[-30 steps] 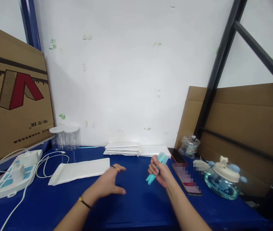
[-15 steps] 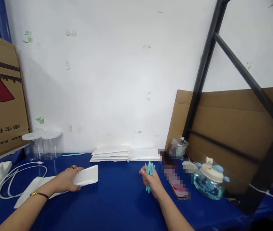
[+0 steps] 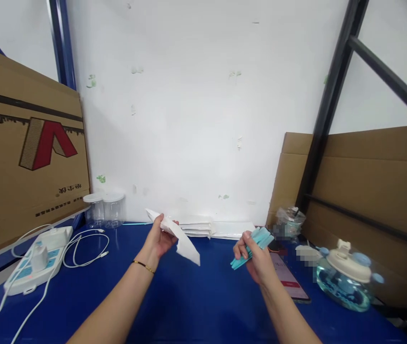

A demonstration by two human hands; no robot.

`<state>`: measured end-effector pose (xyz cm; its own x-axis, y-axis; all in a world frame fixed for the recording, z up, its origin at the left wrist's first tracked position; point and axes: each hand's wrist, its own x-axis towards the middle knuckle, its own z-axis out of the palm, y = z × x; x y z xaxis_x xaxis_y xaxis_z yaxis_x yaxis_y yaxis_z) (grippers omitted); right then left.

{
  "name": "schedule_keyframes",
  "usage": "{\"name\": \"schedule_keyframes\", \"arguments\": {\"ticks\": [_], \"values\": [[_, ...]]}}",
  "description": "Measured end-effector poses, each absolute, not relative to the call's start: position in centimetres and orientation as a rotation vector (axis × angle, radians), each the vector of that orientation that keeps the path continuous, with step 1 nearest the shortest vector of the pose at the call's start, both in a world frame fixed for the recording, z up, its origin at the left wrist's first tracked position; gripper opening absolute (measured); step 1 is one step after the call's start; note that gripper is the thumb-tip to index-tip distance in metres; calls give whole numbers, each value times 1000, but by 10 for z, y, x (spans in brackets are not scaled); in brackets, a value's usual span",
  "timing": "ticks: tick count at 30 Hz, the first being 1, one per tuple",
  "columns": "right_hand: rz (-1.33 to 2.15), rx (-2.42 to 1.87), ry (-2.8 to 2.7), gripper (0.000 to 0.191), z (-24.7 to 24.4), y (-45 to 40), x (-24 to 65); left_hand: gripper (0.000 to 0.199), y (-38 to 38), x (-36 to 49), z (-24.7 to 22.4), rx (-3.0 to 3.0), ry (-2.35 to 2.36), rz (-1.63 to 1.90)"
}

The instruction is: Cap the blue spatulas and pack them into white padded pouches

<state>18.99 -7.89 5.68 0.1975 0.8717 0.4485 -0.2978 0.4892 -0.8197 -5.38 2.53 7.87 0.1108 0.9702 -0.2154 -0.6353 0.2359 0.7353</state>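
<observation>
My left hand (image 3: 160, 241) is raised above the blue table (image 3: 189, 301), its fingers and thumb closed on a flat, flexible white packet (image 3: 188, 247) that bends down to the right. In my right hand (image 3: 257, 260) is a bundle of several slim light-blue sticks (image 3: 262, 236), gripped together and tilted; their exact kind is not clear. Behind the left hand, against the wall, lie stacked white packets (image 3: 199, 227), with a flatter white pile (image 3: 234, 229) beside them. One thin light-blue stick (image 3: 136, 223) lies by the wall.
At the left are a power strip (image 3: 51, 258), a white cable (image 3: 85, 248), lidded clear jars (image 3: 113, 210) and a large cardboard box (image 3: 27, 167). A phone (image 3: 287, 277), a bottle of bluish liquid (image 3: 345, 284) and a bagged cup (image 3: 291, 222) stand right, near a black metal frame (image 3: 327, 100).
My left hand has lifted the white packet off the table and brought it toward the middle. My right hand has turned, tilting the light-blue sticks. The view has swung left.
</observation>
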Motion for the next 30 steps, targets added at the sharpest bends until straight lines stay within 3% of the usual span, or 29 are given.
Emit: {"name": "schedule_keyframes", "arguments": {"ticks": [3,6,9,12,17,22,26,30], "values": [[902,-633,-1162,26,80,-90,182,24,8,-42,70,645,732,1257],[850,-708,-1263,18,97,-97,179,49,-10,-38,64,1081,667,1246],[725,-868,-1459,28,116,-106,173,64,-25,-36,67,1563,650,1231],[544,-975,-1635,30,133,-116,161,71,-35,-32,75,1872,727,1244],[335,-1177,-1703,16,141,-114,143,72,-44,-27,80,2089,828,1298],[236,-1293,-1725,22,143,-102,150,96,-43,-34,82,1911,687,1241],[377,-1217,-1815,20,155,-92,171,62,-43,-51,87,1431,365,821],[617,-1101,-1739,22,155,-71,185,74,-62,-54,87,1066,186,344]]}}
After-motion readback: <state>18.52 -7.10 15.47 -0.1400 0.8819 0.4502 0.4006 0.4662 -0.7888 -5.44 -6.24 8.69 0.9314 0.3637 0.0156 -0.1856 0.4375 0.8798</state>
